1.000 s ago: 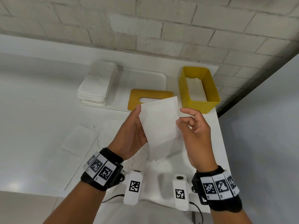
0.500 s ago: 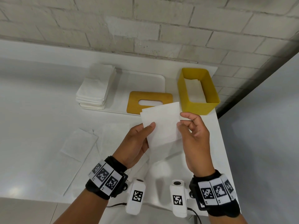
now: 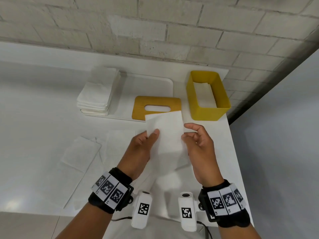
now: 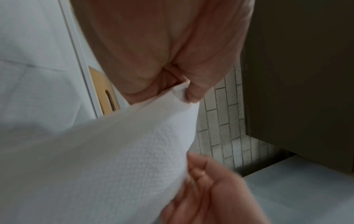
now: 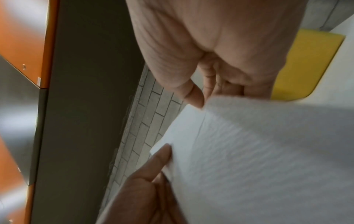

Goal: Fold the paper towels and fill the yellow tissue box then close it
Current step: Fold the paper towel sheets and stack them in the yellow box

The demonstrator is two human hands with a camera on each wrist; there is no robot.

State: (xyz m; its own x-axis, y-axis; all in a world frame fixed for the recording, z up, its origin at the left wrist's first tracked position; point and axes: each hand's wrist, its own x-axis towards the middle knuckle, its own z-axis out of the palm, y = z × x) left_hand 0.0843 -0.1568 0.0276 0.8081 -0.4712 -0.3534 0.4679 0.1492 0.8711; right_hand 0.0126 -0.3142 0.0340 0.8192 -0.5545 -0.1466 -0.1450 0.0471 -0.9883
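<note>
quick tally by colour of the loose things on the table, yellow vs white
Yellow: 2, the open tissue box and its slotted lid.
White: 4, the held paper towel, the towel stack, the tray, the flat towels, sheets uncountable.
Total: 6.

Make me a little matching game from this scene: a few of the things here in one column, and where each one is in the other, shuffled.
Things:
1. paper towel
2. slotted lid
3. yellow tissue box
4. towel stack

Places:
A. far right of the table, open, with white towels inside
B. lying flat beside the box
C. on the tray's left end
D. held up between both hands

Pairs: 1-D, 2-B, 3-A, 4-C
</note>
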